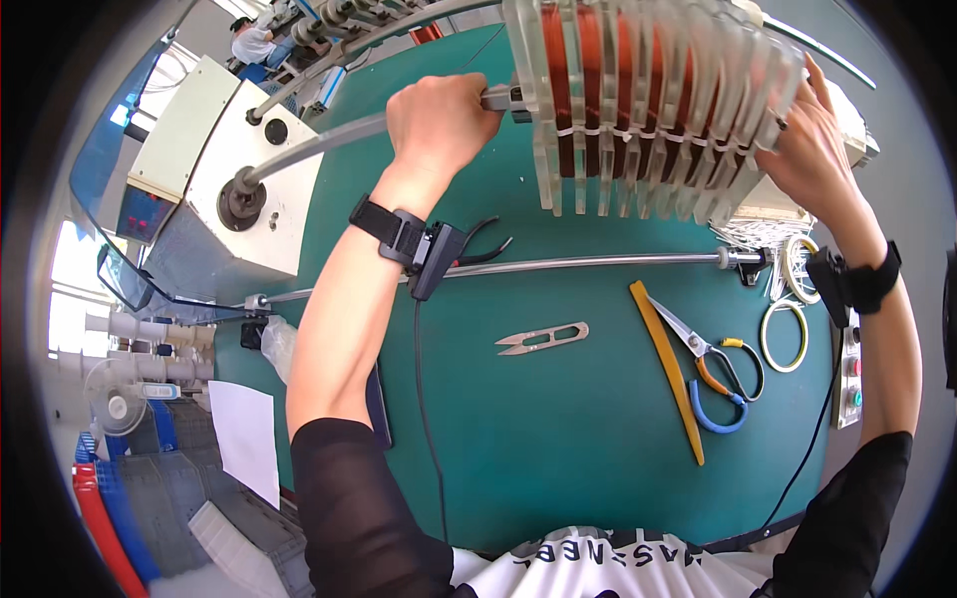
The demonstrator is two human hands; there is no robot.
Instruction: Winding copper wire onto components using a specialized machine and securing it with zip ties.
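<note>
Up at the far right of the bench hangs a coil former (623, 194), a row of translucent plates with reddish-brown copper wire wound between them and small white ties across the windings. My left hand (444, 125) is closed in a fist around the grey metal shaft (334, 140) just left of the former. My right hand (812, 159) grips the former's right end plate, its fingertips partly hidden behind it. Below, thread snips (511, 348) lie on the green bench top (518, 439). Scissors (681, 327) with orange and blue handles rest beside a yellow strip (666, 364).
A cream winding machine (284, 189) stands at left, holding the shaft's end. A steel rod (608, 262) crosses the bench. White ties (748, 235) and yellowish rings (766, 344) lie at right, near a button box (849, 384). Another person (257, 45) sits far off.
</note>
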